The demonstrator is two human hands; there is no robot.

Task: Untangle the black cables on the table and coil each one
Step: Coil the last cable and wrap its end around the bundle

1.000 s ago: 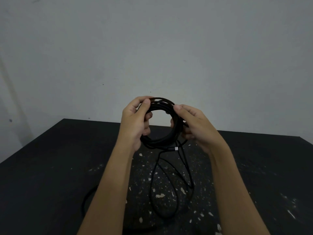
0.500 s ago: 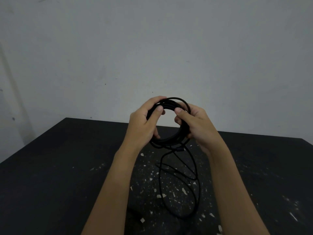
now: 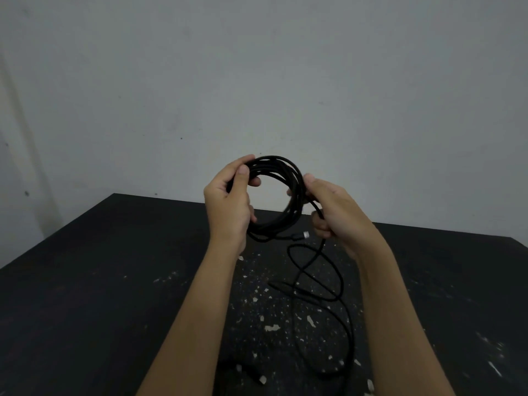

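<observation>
1. Left hand gripped the left side of the coil, thumb across the front of the bundled turns and fingers curled behind them, so that it was closed firmly on the bundle.
2. Right hand met the coil's right side. Its thumb lay beside the turns and its lower fingers curled round the single strand leaving the ring there.
3. The coil stood upright in the air between the two hands, above the far half of the bench and clear of it, seen partly against the grey wall.
4. A loose tail of the black cable dropped from the right hand, crossed over itself above the bench, and ran on toward the near edge between the forearms.
5. Step in hand, as judged: the winding of one cable, with several turns gathered and the tail not yet taken up.
6. The next move would call for the right hand to slide down the tail, draw up a fresh length and lay it as another turn of matching size, while the left hand eased just enough to admit it. The crossing in the tail would have to fall open rather than tighten.
7. The cable looked thin, matt and limp. Its turns sat unevenly rather than flush, and a silver-collared connector lay at the foot of the ring, just beside the right hand's fingers.
8. A dark strand with a pale tip lay near the lower edge. Whether it was a second cable could not be told.
</observation>
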